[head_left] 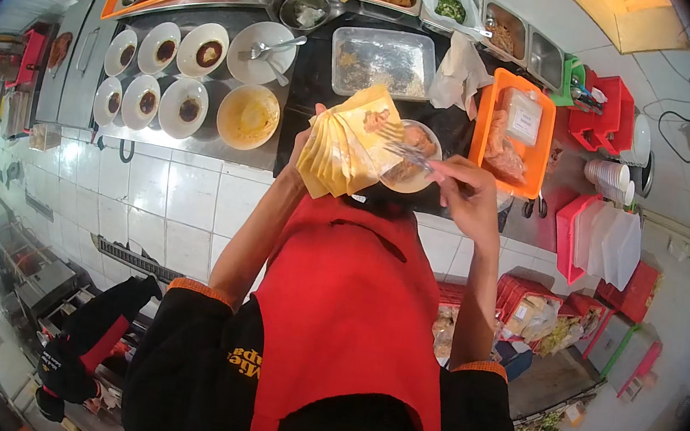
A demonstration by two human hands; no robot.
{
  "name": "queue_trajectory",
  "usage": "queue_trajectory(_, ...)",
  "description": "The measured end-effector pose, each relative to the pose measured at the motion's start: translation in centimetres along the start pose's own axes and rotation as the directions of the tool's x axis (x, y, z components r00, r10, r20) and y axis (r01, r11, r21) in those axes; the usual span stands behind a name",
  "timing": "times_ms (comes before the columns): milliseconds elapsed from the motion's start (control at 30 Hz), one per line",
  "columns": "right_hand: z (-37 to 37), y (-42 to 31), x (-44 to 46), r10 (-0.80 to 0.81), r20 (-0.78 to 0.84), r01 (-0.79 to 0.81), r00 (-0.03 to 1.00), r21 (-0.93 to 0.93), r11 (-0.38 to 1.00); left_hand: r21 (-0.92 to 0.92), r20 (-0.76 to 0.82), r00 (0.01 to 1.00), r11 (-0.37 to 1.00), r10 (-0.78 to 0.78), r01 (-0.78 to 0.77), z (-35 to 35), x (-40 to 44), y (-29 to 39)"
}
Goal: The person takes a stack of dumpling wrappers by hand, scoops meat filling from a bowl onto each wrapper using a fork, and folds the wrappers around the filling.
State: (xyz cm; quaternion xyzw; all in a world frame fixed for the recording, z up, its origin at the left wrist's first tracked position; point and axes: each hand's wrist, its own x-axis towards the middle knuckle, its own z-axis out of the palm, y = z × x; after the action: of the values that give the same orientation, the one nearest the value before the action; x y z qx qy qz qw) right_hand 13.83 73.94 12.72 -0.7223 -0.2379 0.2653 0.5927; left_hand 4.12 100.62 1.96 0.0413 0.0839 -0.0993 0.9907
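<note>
Left hand: closed on fanned yellow wrappers, pinkish filling on the top one. Right hand: fingers closed round fork, tines toward left hand. Bowl between the two hands

Before you, your steel counter carries six bowls of dark sauce, a larger bowl with cutlery and a yellow-smeared bowl; its dark section holds a shallow tray, crumpled white wrapping and a bowl of filling.
</note>
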Motion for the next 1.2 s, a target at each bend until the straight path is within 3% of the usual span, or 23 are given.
queue_trajectory(100,0.5,-0.5,1.4,-0.072,-0.020,0.068,0.997,-0.154,0.986,0.128,0.038,0.999,0.992,-0.005,0.000,0.5,0.2,-0.6)
queue_trajectory(167,0.1,-0.3,1.7,-0.070,-0.017,0.067,0.997,-0.122,0.990,0.182,0.043,0.999,0.983,-0.015,0.007,0.6,0.0,-0.8)
queue_trajectory(267,-0.7,-0.9,1.8,0.102,0.006,-0.102,0.995,-0.026,0.994,0.274,0.043,0.998,0.961,-0.049,0.035,0.8,-0.4,-0.7)
queue_trajectory(300,-0.7,-0.3,1.7,0.089,0.027,-0.089,0.996,0.003,0.996,0.275,0.045,0.998,0.961,-0.049,0.035,0.7,-0.3,-0.8)
queue_trajectory(367,-0.4,0.0,1.6,0.070,0.054,-0.071,0.996,0.034,0.997,0.116,0.112,0.992,0.992,-0.059,0.046,0.7,-0.2,-0.8)
queue_trajectory(433,0.6,-0.1,1.2,-0.064,-0.046,0.062,0.997,-0.045,0.997,0.062,0.112,0.993,0.998,-0.032,0.026,1.2,-0.2,-1.2)
queue_trajectory(500,1.4,-0.5,1.0,-0.101,-0.086,0.093,0.991,-0.088,0.992,0.007,0.109,0.994,1.000,-0.012,0.011,2.2,-0.1,-1.5)
queue_trajectory(567,2.1,-1.2,1.1,-0.145,-0.159,0.103,0.977,-0.249,0.963,-0.003,0.046,0.999,1.000,-0.005,0.005,3.1,-0.1,-1.5)
queue_trajectory(667,2.7,-0.5,1.8,-0.207,-0.219,0.171,0.954,-0.170,0.970,-0.112,0.106,0.994,0.993,-0.028,0.040,3.8,-0.1,-1.5)
queue_trajectory(767,1.5,0.5,2.1,-0.261,-0.200,0.214,0.945,-0.226,0.950,-0.212,0.151,0.988,0.975,-0.029,0.061,4.1,-0.7,-1.7)
queue_trajectory(900,-0.8,-1.0,1.3,-0.211,-0.157,0.166,0.965,-0.259,0.951,-0.244,0.140,0.990,0.970,0.028,0.007,3.1,-0.8,-1.6)
queue_trajectory(933,-1.4,-1.1,1.1,-0.137,-0.186,0.099,0.973,-0.203,0.974,-0.245,0.141,0.990,0.970,0.032,0.004,3.0,-0.8,-1.6)
queue_trajectory(1033,-2.6,-0.5,0.8,-0.026,-0.177,-0.004,0.984,-0.168,0.986,-0.115,0.069,0.998,0.993,0.004,0.004,4.8,-0.5,-1.4)
queue_trajectory(1100,-1.2,-1.4,1.8,-0.079,-0.066,0.082,0.995,0.049,0.995,0.250,-0.020,0.999,0.968,-0.025,0.029,4.8,0.0,-2.0)
queue_trajectory(1200,1.5,-3.1,3.0,0.066,-0.044,-0.065,0.997,0.014,0.998,0.362,0.036,0.994,0.929,-0.102,0.082,4.5,0.4,-3.4)
